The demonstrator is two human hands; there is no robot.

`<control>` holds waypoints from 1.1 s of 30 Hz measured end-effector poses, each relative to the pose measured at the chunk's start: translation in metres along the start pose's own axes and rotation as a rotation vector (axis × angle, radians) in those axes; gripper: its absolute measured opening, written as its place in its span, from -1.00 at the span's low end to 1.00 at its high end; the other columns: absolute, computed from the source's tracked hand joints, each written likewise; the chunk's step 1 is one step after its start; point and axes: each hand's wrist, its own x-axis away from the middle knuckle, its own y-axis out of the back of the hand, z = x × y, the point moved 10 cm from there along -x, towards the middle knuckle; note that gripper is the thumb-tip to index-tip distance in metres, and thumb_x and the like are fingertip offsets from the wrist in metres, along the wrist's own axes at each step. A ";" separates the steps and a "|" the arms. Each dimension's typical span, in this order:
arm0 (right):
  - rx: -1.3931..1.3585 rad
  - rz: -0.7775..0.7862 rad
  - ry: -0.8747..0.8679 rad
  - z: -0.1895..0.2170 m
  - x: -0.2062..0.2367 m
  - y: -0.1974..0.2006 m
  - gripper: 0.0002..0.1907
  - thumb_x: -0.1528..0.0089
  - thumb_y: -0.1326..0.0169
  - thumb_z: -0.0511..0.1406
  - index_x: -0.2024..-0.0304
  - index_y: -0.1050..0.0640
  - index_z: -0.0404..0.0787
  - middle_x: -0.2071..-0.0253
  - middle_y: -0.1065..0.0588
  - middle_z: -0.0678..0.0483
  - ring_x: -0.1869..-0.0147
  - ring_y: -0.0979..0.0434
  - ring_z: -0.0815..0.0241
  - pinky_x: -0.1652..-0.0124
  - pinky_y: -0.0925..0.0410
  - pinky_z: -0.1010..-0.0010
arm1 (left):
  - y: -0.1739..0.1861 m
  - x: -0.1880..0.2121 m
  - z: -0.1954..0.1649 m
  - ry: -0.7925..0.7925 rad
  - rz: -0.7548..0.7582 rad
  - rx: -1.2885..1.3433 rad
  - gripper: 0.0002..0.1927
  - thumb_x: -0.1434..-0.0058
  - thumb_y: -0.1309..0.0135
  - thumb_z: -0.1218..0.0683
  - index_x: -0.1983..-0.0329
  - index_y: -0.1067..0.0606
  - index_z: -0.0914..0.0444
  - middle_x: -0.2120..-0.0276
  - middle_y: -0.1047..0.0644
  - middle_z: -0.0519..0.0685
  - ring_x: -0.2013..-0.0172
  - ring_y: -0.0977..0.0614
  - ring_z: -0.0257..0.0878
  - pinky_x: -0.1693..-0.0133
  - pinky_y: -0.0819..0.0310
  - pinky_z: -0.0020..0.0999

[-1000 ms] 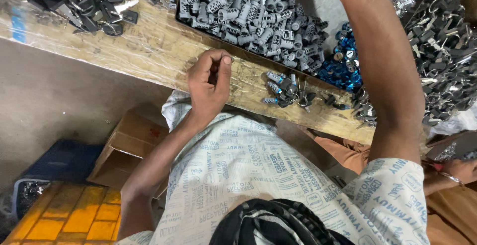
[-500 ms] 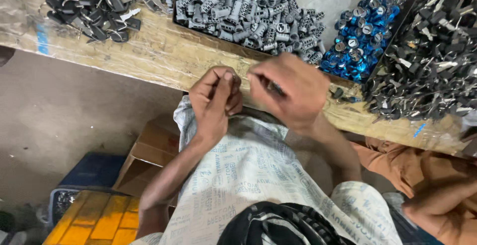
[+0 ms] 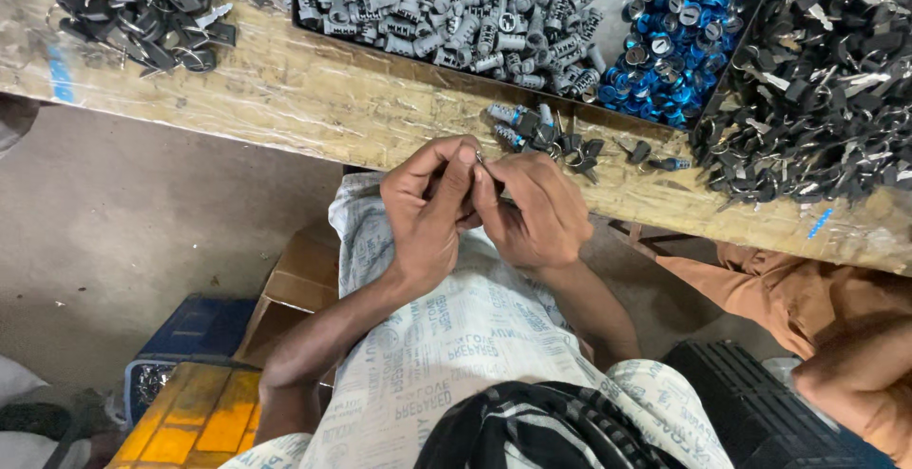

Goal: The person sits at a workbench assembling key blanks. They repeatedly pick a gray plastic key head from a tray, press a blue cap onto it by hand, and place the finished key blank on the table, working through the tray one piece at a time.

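My left hand (image 3: 429, 205) and my right hand (image 3: 534, 210) meet over my lap, just below the wooden bench's (image 3: 313, 98) front edge. Their fingertips pinch a small metal part (image 3: 481, 159) between them; most of it is hidden by my fingers. On the bench just beyond my hands lies a small cluster of grey lock cylinders and black-headed keys (image 3: 551, 134).
A tray of grey lock cylinders (image 3: 456, 13) sits at the back, blue-capped parts (image 3: 670, 32) to its right, and heaps of black keys at the far right (image 3: 826, 79) and far left (image 3: 142, 8). A printed white cloth (image 3: 446, 336) covers my lap. Cardboard box (image 3: 299, 284) and yellow crate (image 3: 185, 421) stand on the floor.
One second ago my right arm reached to the far right of the bench. It came back to my left hand, and both hands have drawn down off the bench edge with the small part.
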 end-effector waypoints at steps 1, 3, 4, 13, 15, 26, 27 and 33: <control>0.011 -0.001 0.000 -0.001 0.003 0.001 -0.82 -0.20 -0.26 -0.60 0.18 -0.54 -0.50 0.35 -0.53 -0.13 0.31 -0.62 -0.01 0.29 -0.51 0.27 | -0.003 0.000 0.001 0.007 0.031 0.035 -0.81 -0.51 -0.04 0.13 0.13 -0.53 0.37 0.45 -0.45 -0.21 0.54 -0.28 -0.56 0.55 -0.07 -0.58; 0.045 0.001 0.011 0.002 0.005 0.003 -0.82 -0.20 -0.26 -0.60 0.18 -0.54 -0.51 0.35 -0.53 -0.13 0.31 -0.62 -0.01 0.30 -0.50 0.28 | -0.002 0.001 -0.001 -0.019 0.028 -0.024 -0.82 -0.51 -0.05 0.14 0.10 -0.54 0.39 0.44 -0.46 -0.20 0.52 -0.30 -0.56 0.54 -0.10 -0.58; 0.070 0.003 0.020 0.004 0.006 0.005 -0.82 -0.20 -0.27 -0.60 0.18 -0.54 -0.51 0.35 -0.53 -0.14 0.32 -0.62 -0.02 0.31 -0.50 0.28 | -0.002 0.002 -0.001 -0.028 0.025 -0.053 -0.83 -0.51 -0.06 0.15 0.09 -0.55 0.39 0.43 -0.46 -0.20 0.51 -0.30 -0.56 0.53 -0.12 -0.58; 0.176 -0.020 0.082 0.021 0.007 0.014 -0.81 -0.20 -0.26 -0.61 0.17 -0.53 -0.56 0.37 -0.53 -0.15 0.34 -0.61 -0.01 0.35 -0.49 0.28 | -0.002 0.010 -0.011 -0.222 0.056 -0.397 -0.86 -0.53 -0.09 0.21 0.02 -0.57 0.42 0.28 -0.53 -0.16 0.34 -0.42 -0.50 0.35 -0.32 -0.54; 0.135 -0.033 0.102 0.020 0.007 0.015 -0.80 -0.21 -0.27 -0.62 0.16 -0.53 -0.55 0.36 -0.53 -0.15 0.33 -0.62 -0.01 0.35 -0.50 0.29 | 0.004 0.008 -0.004 -0.122 0.048 -0.312 -0.86 -0.47 -0.09 0.21 0.06 -0.58 0.41 0.36 -0.53 -0.17 0.44 -0.40 -0.54 0.45 -0.26 -0.61; -0.038 0.113 -0.095 -0.008 0.005 0.009 -0.73 -0.10 -0.33 -0.57 0.15 -0.62 -0.42 0.30 -0.58 -0.07 0.26 -0.62 0.02 0.27 -0.46 0.33 | -0.017 -0.015 -0.037 -0.204 0.332 -0.763 -0.94 -0.39 -0.15 0.24 0.16 -0.60 0.36 0.39 -0.58 -0.13 0.41 -0.47 -0.50 0.40 -0.34 -0.53; -0.027 0.118 -0.104 -0.009 0.007 0.007 -0.74 -0.10 -0.31 -0.57 0.15 -0.62 -0.42 0.31 -0.58 -0.07 0.27 -0.62 0.03 0.27 -0.46 0.33 | -0.015 -0.019 -0.036 -0.166 0.352 -0.822 -0.93 -0.36 -0.17 0.23 0.19 -0.62 0.36 0.46 -0.55 -0.14 0.48 -0.41 -0.50 0.46 -0.26 -0.53; -0.116 0.276 -0.314 -0.039 0.002 -0.016 -0.87 -0.23 -0.28 -0.46 0.16 -0.66 -0.34 0.33 -0.63 -0.03 0.31 -0.65 0.20 0.32 -0.46 0.45 | 0.009 -0.038 -0.016 0.114 0.412 -0.552 -0.87 -0.37 -0.12 0.20 0.14 -0.64 0.36 0.48 -0.55 -0.20 0.50 -0.40 -0.53 0.50 -0.21 -0.57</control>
